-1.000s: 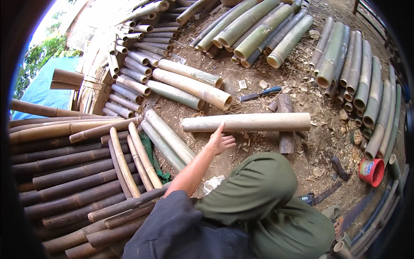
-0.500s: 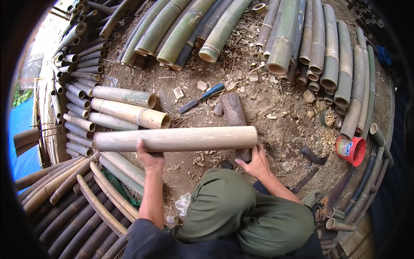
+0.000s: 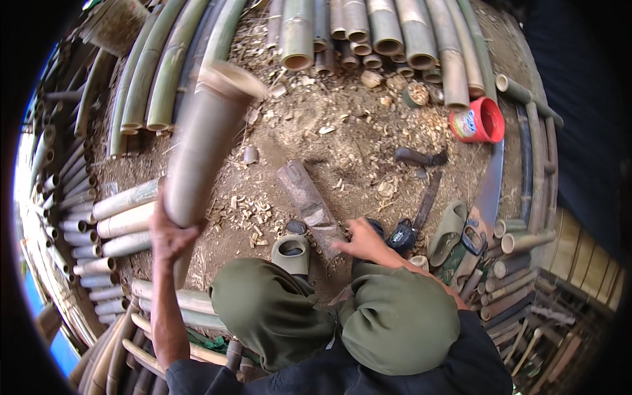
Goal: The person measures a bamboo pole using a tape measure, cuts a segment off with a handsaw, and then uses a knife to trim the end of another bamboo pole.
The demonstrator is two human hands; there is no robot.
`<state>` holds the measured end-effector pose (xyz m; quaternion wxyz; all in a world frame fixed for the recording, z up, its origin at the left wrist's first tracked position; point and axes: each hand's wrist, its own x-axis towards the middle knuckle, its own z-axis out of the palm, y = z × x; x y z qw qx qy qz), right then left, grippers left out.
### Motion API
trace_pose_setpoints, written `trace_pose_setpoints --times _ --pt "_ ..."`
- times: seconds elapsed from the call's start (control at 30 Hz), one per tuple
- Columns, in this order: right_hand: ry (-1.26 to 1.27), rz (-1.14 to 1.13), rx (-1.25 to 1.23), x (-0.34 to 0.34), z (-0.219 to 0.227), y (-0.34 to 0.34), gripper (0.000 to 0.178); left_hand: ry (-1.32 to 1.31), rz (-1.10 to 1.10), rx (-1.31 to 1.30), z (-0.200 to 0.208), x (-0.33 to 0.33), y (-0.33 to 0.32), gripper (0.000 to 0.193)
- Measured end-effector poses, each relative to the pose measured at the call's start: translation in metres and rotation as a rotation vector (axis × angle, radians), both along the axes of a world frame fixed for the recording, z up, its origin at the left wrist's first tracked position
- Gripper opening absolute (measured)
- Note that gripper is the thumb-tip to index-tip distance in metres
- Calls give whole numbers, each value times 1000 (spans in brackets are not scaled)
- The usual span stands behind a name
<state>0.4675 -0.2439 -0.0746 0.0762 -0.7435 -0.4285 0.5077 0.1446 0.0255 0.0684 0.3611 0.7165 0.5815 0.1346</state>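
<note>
My left hand (image 3: 172,232) is wrapped round a pale bamboo tube (image 3: 205,135), scraped smooth and slightly smeared by motion. The tube stands tilted, its hollow upper end away from me and leaning right. Just in front of my knees, a notched wooden block (image 3: 304,197) lies on the ground. At the block's near end is my right hand (image 3: 366,242), thumb and fingers spread, nothing visibly held; I cannot tell whether the thumb touches the wood. A black rounded object (image 3: 401,236) sits to the right of that hand.
Bamboo poles (image 3: 388,29) lie in rows at the back, with more stacked at left. Rightward are a red tub (image 3: 488,120), a hand saw (image 3: 490,191), a dark-handled blade (image 3: 415,157) and an olive sandal (image 3: 447,230). Wood chips (image 3: 247,214) litter the dirt.
The tube has swung from lying level across both hands to tilted up in my left hand alone. My right hand has let go and moved to the block. The view has turned rightward.
</note>
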Motion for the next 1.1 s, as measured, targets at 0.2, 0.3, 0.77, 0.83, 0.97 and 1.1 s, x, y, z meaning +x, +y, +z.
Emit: trace_pose_setpoints --times 0.2,0.3,0.77,0.83,0.97,1.1 --pt "-652 -522 105 73 0 -113 50 351 -572 -8 -67 6 -50 92" --pt "-703 -631 -44 80 -19 -133 60 390 -637 19 -94 -7 -74 80" --pt "-170 -961 -176 123 -80 -154 50 244 -737 -403 -128 46 -68 105" --pt "-328 -974 -173 101 -51 -143 50 314 -790 -406 -128 63 -61 103" --pt "-704 -1094 24 114 -78 -212 55 363 -706 -111 -124 84 -97 93" --pt "-468 -898 216 86 40 -179 53 335 -656 52 -136 76 -108 88"
